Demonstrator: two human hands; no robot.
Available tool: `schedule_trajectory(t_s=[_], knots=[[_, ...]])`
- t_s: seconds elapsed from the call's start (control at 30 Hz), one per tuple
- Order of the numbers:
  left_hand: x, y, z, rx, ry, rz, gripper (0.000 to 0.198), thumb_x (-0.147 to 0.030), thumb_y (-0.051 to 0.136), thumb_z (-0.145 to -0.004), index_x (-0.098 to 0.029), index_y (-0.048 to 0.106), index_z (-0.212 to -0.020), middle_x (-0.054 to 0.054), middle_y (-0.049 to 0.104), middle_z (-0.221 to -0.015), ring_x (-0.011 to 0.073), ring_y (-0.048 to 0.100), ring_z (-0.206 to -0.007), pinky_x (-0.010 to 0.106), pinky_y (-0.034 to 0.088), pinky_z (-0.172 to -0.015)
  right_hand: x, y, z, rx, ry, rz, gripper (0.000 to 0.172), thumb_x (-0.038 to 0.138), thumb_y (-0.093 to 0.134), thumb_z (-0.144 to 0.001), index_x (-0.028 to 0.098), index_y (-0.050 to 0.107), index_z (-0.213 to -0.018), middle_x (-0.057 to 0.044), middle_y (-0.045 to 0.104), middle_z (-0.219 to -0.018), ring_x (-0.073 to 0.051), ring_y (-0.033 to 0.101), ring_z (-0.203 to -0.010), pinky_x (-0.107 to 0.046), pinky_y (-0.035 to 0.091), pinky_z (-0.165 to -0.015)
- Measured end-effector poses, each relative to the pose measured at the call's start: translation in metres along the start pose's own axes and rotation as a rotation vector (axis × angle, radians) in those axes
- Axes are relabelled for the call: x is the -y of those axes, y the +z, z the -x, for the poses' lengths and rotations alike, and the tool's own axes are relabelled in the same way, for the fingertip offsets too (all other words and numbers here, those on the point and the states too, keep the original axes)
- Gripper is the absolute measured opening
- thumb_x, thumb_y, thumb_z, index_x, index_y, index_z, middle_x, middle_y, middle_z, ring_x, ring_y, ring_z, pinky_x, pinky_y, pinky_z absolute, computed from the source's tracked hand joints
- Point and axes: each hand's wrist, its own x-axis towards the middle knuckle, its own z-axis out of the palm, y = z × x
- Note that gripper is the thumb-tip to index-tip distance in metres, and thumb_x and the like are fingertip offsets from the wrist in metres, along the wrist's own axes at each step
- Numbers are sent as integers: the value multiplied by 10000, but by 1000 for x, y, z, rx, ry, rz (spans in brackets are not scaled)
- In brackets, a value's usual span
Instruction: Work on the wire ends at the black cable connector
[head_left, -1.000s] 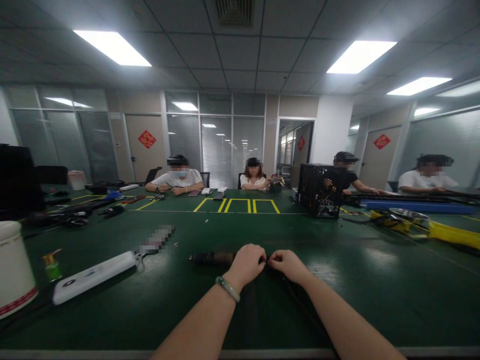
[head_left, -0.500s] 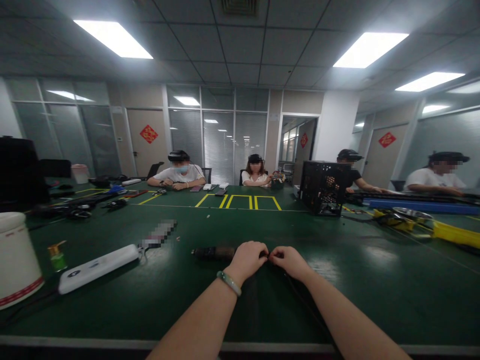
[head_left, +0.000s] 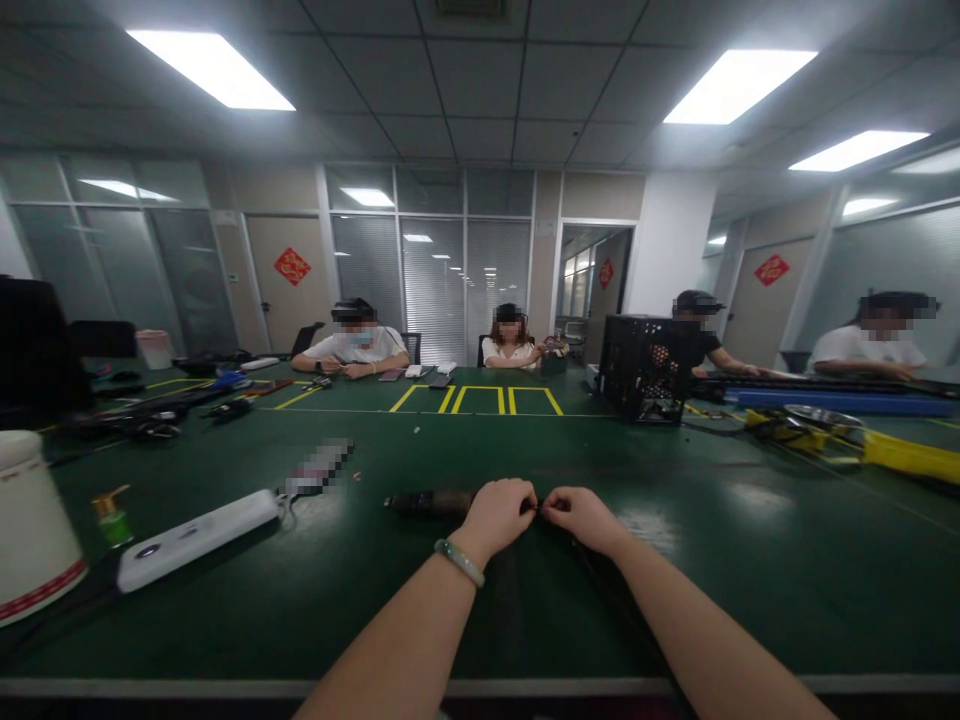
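Observation:
My left hand (head_left: 499, 515), with a green bangle on its wrist, is closed around the right end of a dark cylindrical tool (head_left: 431, 502) lying on the green table (head_left: 300, 610). My right hand (head_left: 581, 518) is pinched shut right beside it, fingertips meeting the left hand's; what it pinches is too small to make out. A thin black cable (head_left: 600, 590) runs from the hands back toward me along my right forearm.
A white power strip (head_left: 196, 538) lies left of the hands, with a small pump bottle (head_left: 110, 515) and a white bucket (head_left: 34, 525) further left. A black mesh case (head_left: 646, 370) stands at mid-right. Yellow tools (head_left: 900, 452) lie far right. Several people sit across the table.
Both hands stay together at the tool's end. The view has shifted slightly; nothing on the table has moved.

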Motion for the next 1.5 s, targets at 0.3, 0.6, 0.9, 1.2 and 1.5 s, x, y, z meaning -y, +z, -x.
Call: schedule_trajectory(t_s=[0.3,0.6,0.9,1.2,1.5], knots=[[-1,0,3,-41,-18,38,119,-323,542,-824,-238,606,-876,-2,622,-923,174,556,-889,298,418,-796,6,0,3,-10,-7,5,211,351,578,-779,176,694,-801,-17,685,-728,-154,593,-659,-230,396,-577],[0,0,3,-24,5,33,147,-322,521,-835,-251,623,-914,1,621,-941,170,552,-896,295,418,-809,2,-1,1,7,-11,-55,231,362,585,-775,164,698,-812,-24,690,-756,-161,602,-695,-235,422,-624],[-2,0,1,-22,5,13,127,-320,538,-828,-272,639,-889,-13,624,-947,176,553,-915,314,408,-844,2,-3,4,35,-35,18,207,352,609,-758,188,692,-854,-15,674,-751,-153,594,-697,-223,412,-607],[-5,-2,1,19,-59,4,199,-359,491,-856,-260,641,-940,13,623,-1000,182,552,-950,319,408,-874,9,-11,8,81,5,14,202,339,617,-757,181,679,-866,-21,684,-775,-151,608,-697,-224,423,-602],[-8,-5,1,4,-79,15,217,-372,475,-852,-251,640,-927,14,629,-974,181,557,-921,317,419,-833,1,-4,1,30,76,-89,227,359,601,-775,154,686,-822,-27,676,-700,-144,601,-629,-233,429,-576]])
